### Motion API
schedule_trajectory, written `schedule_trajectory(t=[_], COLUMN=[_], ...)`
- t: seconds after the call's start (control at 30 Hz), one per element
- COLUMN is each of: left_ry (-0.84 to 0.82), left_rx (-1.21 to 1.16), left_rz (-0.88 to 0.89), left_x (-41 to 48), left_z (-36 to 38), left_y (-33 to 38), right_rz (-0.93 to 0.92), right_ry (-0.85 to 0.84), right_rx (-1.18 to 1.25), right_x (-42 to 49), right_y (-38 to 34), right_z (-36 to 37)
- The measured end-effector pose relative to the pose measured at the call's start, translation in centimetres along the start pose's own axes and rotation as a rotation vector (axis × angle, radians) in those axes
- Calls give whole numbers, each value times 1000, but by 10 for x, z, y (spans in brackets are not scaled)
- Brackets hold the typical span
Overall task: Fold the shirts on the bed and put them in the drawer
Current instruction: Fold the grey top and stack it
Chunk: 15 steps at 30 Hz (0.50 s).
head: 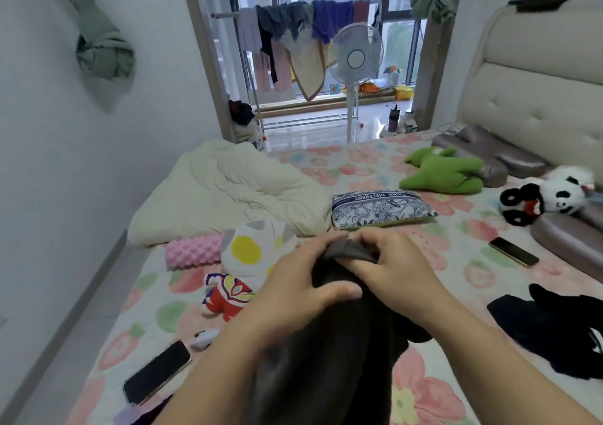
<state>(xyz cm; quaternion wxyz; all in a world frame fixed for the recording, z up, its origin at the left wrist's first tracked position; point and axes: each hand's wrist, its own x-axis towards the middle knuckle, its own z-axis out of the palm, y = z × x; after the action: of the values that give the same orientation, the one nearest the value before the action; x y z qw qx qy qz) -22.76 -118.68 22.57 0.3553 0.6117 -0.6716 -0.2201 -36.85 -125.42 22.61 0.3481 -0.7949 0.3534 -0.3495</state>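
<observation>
Head view: left hand (293, 291) and right hand (391, 271) grip dark shirt (326, 375) running lengthwise near-to-far.

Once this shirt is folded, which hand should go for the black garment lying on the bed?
Right, probably. The black garment lies on the right hand's side of the bed; the left hand would have to cross over the shirt both hold.

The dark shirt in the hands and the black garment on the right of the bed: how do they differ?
The dark shirt is gripped at its top edge by the left hand and right hand; the black garment lies crumpled and untouched on the bed. The dark shirt shows a grey fold; the black garment shows a white mark. Both are dark.
</observation>
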Motion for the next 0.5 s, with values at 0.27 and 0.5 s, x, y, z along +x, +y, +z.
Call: schedule_trajectory(t=[0.27,0.5], left_ry=[473,407], left_rx=[-29,-251], left_rz=[3,-204], left_x=[34,39], left_z=[-24,-21], left_y=[6,-14], right_rz=[331,321], right_ry=[-273,127], right_rx=[75,653], right_x=[-16,-8], right_y=[31,36], right_z=[-47,-58])
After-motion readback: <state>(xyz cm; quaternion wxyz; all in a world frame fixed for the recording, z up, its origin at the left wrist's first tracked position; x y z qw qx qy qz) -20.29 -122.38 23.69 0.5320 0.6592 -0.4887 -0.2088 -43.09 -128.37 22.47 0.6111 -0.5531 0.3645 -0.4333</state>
